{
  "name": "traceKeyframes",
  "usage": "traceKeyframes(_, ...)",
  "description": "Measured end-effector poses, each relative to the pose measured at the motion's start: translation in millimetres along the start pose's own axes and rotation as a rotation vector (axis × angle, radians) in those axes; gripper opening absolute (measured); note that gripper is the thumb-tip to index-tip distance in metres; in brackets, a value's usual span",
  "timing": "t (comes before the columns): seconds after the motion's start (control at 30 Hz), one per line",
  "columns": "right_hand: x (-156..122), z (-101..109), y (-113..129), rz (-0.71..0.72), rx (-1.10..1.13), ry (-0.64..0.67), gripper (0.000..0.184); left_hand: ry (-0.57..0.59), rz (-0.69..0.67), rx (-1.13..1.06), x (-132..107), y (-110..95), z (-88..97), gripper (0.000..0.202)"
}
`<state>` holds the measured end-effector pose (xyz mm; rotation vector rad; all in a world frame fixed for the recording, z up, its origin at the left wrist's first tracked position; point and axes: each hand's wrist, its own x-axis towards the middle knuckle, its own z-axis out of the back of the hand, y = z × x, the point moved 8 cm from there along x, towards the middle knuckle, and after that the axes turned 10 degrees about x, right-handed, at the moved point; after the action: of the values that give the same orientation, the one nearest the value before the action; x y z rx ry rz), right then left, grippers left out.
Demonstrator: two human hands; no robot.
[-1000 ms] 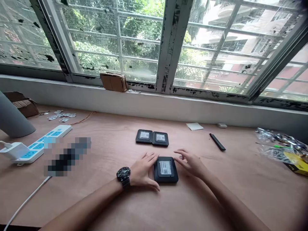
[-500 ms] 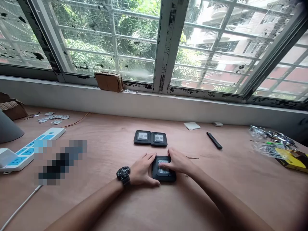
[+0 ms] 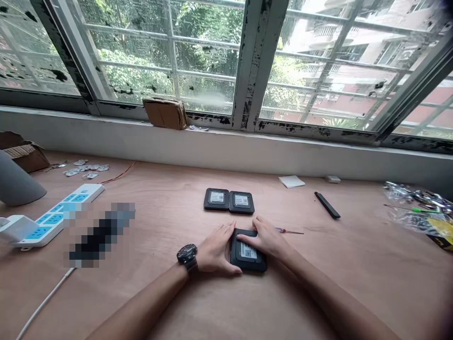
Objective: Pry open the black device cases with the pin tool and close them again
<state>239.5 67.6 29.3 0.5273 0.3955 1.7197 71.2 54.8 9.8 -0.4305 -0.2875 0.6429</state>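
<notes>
A black square device [image 3: 249, 259] with a white label lies flat on the wooden table [image 3: 318, 264] in front of me. My left hand [image 3: 215, 252], with a black watch on the wrist, cups its left edge, thumb along the near side. My right hand [image 3: 266, 240] lies flat over its far right part, fingers stretched across the top. Two more black devices [image 3: 229, 200] sit side by side just beyond. A small red-handled screwdriver [image 3: 289, 231] lies right of my right hand.
At the left are a white and blue power strip [image 3: 53, 219], its cable, a grey cone and small white parts [image 3: 87, 170]. A black bar [image 3: 327, 205], a white pad [image 3: 291, 181] and plastic bags [image 3: 417, 208] lie at the right. A cardboard box [image 3: 165, 113] sits on the sill.
My right hand came down from beside the device onto its top and let go of the small screwdriver, which now lies on the table. My left hand stayed at the device's left edge.
</notes>
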Motion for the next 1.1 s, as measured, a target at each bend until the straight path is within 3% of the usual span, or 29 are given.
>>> traceKeyframes(0.27, 2, 4, 2, -0.003, 0.062, 0.030, 0.060, -0.008, 0.012, -0.013, -1, 0, 1.5, 0.140)
traceKeyframes(0.37, 2, 14, 13, 0.077, 0.148, 0.018, 0.056, -0.031, 0.013, -0.023, -1, -1, 4.4, 0.143)
traceKeyframes(0.53, -4, 28, 31, 0.126, 0.386, 0.146, 0.046, -0.064, 0.005, 0.012, -2, -10, 10.9, 0.143)
traceKeyframes(0.7, -11, 68, 35, 0.157, 0.466, 0.114, 0.036, -0.175, 0.134, 0.285, -46, -9, 21.2, 0.126)
traceKeyframes(0.8, -17, 86, 38, 0.208, 0.305, 0.136, 0.027, -0.245, 0.211, 0.444, -81, -6, 26.7, 0.113)
traceKeyframes(0.87, -21, 90, 48, 0.342, 0.110, 0.149, 0.019, -0.260, 0.226, 0.495, -92, -4, 30.7, 0.104)
traceKeyframes(1.0, -39, 84, 69, 0.693, -0.166, 0.104, 0.005, -0.170, 0.241, 0.441, -83, 8, 37.6, 0.107)
traceKeyframes(1.1, -53, 76, 56, 0.773, -0.235, 0.032, 0.013, -0.104, 0.209, 0.358, -71, 18, 41.3, 0.110)
